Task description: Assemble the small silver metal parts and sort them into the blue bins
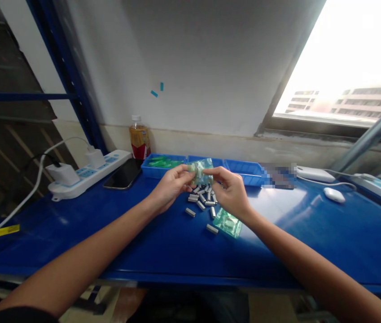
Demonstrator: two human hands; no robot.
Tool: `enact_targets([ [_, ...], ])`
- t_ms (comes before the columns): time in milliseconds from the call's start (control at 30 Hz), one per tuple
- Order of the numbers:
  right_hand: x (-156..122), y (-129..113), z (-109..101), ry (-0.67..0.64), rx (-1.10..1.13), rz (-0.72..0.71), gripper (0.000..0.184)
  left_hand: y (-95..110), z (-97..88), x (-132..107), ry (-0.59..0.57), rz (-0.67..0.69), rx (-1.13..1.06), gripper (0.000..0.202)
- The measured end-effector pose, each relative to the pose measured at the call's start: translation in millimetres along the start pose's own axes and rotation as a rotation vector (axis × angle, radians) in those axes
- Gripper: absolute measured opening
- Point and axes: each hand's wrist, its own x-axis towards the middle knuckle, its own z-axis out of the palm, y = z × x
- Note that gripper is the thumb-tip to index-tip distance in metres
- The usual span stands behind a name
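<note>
My left hand (172, 187) and my right hand (229, 188) pinch a small clear greenish plastic bag (201, 172) between them, held just above the blue table (163, 242). Under the bag lies a loose heap of several small grey metal pieces (202, 199). Two of them lie apart, nearer me. A second small greenish bag (228, 223) rests flat on the table below my right wrist.
Blue trays (244, 172) stand at the back, the left one holding green bags (161, 162). A black phone (123, 175), a white power strip (85, 175) with chargers and a drink bottle (139, 142) are at the left. A white mouse (334, 194) lies at the right.
</note>
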Motion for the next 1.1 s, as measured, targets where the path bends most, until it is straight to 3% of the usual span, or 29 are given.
enact_targets([
  [100, -3.1, 3.8, 1.2, -0.039, 0.061, 0.053, 0.02, 0.1, -3.2, -4.3, 0.11, 0.389, 0.387, 0.018],
  [167, -6.0, 6.7, -1.4, -0.026, 0.139, 0.164, 0.02, -2.0, -3.0, -8.1, 0.071, 0.61, 0.635, 0.012],
  [233, -8.4, 8.4, -5.2, -0.028, 0.203, 0.267, 0.035, -5.6, -1.0, -11.1, 0.011, 0.745, 0.782, 0.018],
  [300, -10.2, 8.4, -7.9, -0.063, 0.262, 0.315, 0.043, -9.2, 1.8, -12.8, -0.007, 0.786, 0.865, 0.024],
  [400, -12.6, 7.3, -6.6, -0.072, 0.219, 0.3, 0.042, -9.6, 5.6, -13.6, -0.024, 0.756, 0.911, 0.027],
  [467, -14.7, 7.9, -3.2, -0.017, 0.055, 0.206, 0.034, -5.6, 7.4, -13.8, -0.023, 0.687, 0.863, 0.023],
  [567, -18.8, 12.2, 1.6, 0.048, -0.249, -0.043, 0.028, 1.6, 9.8, -13.6, -0.026, 0.422, 0.604, 0.023],
  [667, -23.0, 17.6, 4.0, 0.015, -0.435, -0.227, 0.04, 3.9, 10.7, -11.3, -0.017, 0.117, 0.264, 0.039],
  [767, -24.9, 18.3, 5.5, -0.035, -0.48, -0.307, 0.052, 6.4, 3.7, -4.6, 0.01, 0.016, 0.166, 0.033],
  [833, -23.5, 15.3, 5.0, -0.052, -0.455, -0.334, 0.056, 13.3, -10.1, 3.8, 0.078, 0.095, 0.285, 0.027],
  [933, -16.7, 8.5, -2.2, -0.01, -0.434, -0.346, 0.052, 28.6, -45.1, 22.8, 0.377, 0.413, 0.633, 0.022],
  [1000, -10.1, 5.4, -13.7, 0.026, -0.464, -0.326, 0.045, 33.9, -71.2, 37.1, 0.493, 0.523, 0.869, 0.025],
  [1033, -6.8, 5.1, -21.6, 0.011, -0.493, -0.304, 0.041, 33.3, -82.5, 43.5, 0.496, 0.516, 0.991, 0.027],
  [1100, -0.9, 8.2, -41.0, -0.095, -0.568, -0.226, 0.036, 25.7, -98.3, 52.8, 0.396, 0.362, 1.238, 0.029],
])
